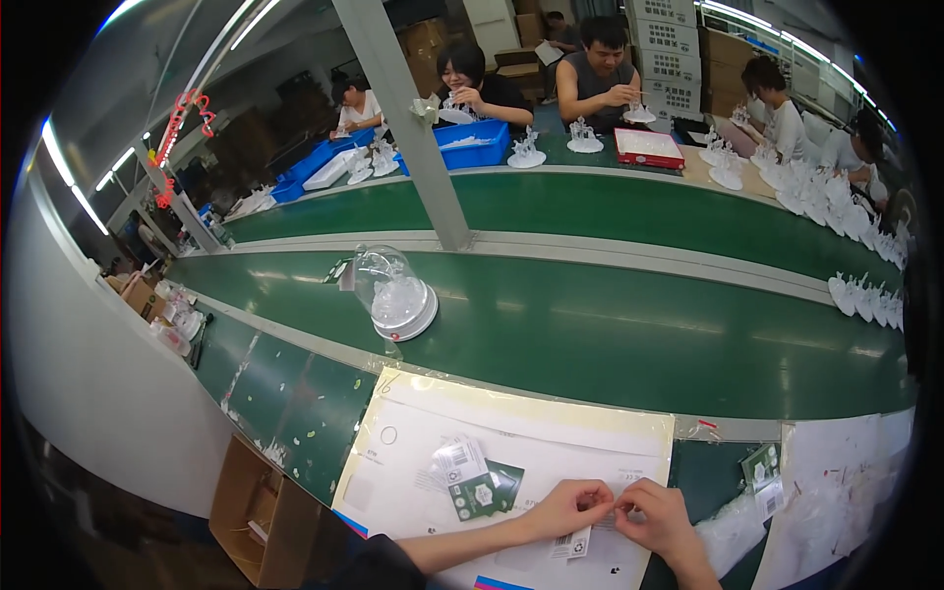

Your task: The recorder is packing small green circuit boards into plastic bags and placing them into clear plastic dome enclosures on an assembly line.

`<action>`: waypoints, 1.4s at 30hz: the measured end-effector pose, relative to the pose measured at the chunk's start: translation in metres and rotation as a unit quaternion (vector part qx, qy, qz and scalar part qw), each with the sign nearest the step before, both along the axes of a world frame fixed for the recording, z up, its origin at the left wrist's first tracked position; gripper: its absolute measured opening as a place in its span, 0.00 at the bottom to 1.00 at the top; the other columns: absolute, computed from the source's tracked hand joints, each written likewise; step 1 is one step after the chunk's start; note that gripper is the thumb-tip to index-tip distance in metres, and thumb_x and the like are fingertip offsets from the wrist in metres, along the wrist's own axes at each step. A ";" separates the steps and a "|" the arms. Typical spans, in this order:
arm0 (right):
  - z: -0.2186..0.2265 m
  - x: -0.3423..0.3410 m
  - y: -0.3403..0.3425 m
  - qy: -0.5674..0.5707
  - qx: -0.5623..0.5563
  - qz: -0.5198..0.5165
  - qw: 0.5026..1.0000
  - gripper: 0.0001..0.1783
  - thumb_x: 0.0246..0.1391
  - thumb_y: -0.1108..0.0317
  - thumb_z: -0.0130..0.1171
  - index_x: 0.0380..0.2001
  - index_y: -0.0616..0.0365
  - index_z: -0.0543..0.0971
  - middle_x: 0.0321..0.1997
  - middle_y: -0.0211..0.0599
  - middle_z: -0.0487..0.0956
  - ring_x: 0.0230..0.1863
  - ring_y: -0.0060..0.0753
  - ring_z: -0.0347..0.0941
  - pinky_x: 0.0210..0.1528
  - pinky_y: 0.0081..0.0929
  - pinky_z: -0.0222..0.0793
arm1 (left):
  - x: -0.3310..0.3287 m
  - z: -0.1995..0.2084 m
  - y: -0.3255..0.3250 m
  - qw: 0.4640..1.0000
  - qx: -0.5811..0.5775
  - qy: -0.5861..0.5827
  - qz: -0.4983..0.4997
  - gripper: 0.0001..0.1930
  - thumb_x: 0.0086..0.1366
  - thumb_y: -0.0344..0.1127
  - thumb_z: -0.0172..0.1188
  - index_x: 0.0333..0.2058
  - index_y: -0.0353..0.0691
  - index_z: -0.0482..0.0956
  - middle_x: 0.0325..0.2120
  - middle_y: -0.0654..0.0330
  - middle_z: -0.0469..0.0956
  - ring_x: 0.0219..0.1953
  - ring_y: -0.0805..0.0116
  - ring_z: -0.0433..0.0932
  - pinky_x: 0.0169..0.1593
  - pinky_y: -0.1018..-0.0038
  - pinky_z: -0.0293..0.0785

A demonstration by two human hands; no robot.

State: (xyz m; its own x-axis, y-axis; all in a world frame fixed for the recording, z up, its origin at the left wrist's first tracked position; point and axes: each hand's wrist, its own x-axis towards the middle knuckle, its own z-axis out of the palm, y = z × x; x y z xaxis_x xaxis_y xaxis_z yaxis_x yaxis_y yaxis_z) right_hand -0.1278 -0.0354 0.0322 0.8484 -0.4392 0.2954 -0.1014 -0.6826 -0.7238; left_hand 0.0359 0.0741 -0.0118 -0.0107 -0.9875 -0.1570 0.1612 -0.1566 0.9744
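Both of my hands are close together over the white printed sheet (551,423). The fingertips of my left hand (565,511) are pinched, and so are those of my right hand (657,516), almost meeting it. What lies between the fingertips is too small to make out. A white tag with a barcode (572,544) shows just under my left hand; whether it hangs from my fingers or lies on the sheet I cannot tell. Left of my hands lie green cards (475,500) and a white barcode label (458,460), partly overlapping.
A clear dome on a round white base (405,313) stands on the green conveyor belt (590,334). To the right are clear plastic bags (733,531) and another green card (760,467). An open cardboard box (256,511) sits lower left. People work across the belt beside white figurines (526,149).
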 end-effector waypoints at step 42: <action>-0.014 0.002 0.003 -0.026 0.070 -0.058 0.995 0.09 0.36 0.73 0.64 0.24 0.58 0.75 0.24 0.32 0.75 0.21 0.25 0.75 0.23 0.20 0.72 | -0.005 -0.003 0.001 0.998 -0.023 -0.052 0.019 0.07 0.68 0.31 0.51 0.36 0.33 0.75 0.26 0.66 0.75 0.29 0.85 0.70 0.31 0.85 0.66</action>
